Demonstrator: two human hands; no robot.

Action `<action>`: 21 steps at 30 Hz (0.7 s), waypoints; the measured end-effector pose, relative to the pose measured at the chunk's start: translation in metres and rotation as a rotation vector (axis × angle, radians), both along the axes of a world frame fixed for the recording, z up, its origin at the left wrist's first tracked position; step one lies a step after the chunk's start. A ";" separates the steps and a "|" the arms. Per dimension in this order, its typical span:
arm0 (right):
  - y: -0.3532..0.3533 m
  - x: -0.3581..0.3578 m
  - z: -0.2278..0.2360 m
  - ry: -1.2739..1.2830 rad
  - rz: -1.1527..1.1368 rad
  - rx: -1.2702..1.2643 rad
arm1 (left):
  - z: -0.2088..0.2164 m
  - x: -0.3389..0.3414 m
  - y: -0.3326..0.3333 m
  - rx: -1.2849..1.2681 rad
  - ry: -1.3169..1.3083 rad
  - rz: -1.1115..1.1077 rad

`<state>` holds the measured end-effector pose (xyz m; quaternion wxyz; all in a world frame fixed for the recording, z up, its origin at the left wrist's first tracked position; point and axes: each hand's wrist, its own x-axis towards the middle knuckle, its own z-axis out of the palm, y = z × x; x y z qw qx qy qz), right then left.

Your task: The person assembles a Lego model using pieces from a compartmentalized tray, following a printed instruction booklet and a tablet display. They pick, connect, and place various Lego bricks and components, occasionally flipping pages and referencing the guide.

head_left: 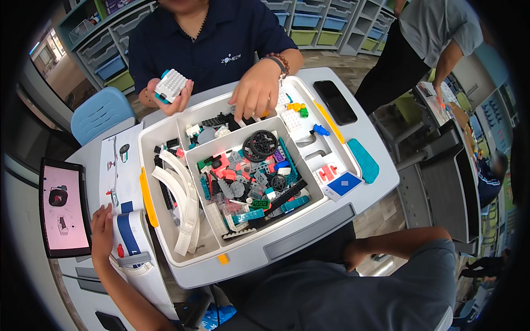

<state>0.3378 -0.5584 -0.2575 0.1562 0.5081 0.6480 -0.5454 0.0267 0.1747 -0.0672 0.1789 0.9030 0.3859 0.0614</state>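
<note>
My left hand (101, 234) lies at the edge of a printed sheet (122, 154), fingers stretched out beside a white and blue booklet (130, 234). It holds nothing that I can see. My right hand (353, 255) is down by my lap below the table edge, its fingers hidden. Before me stands a white sorting tray (212, 256) full of building bricks. Several curved white track pieces (185, 204) lie in its left compartment, and black wheels (260, 145) sit on the mixed bricks. Across the table, another person holds a white and teal block (171, 86); their other hand (256, 91) reaches over the tray.
A screen (63, 207) stands at the left. Right of the tray lie a black phone (335, 103), a teal plate (362, 160) and a blue card (345, 185). One yellow brick (223, 259) sits by the tray's front. A blue chair (102, 113) stands far left.
</note>
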 end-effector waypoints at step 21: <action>0.008 0.000 0.017 -0.115 0.185 -0.181 | -0.003 0.002 -0.007 0.016 -0.092 0.019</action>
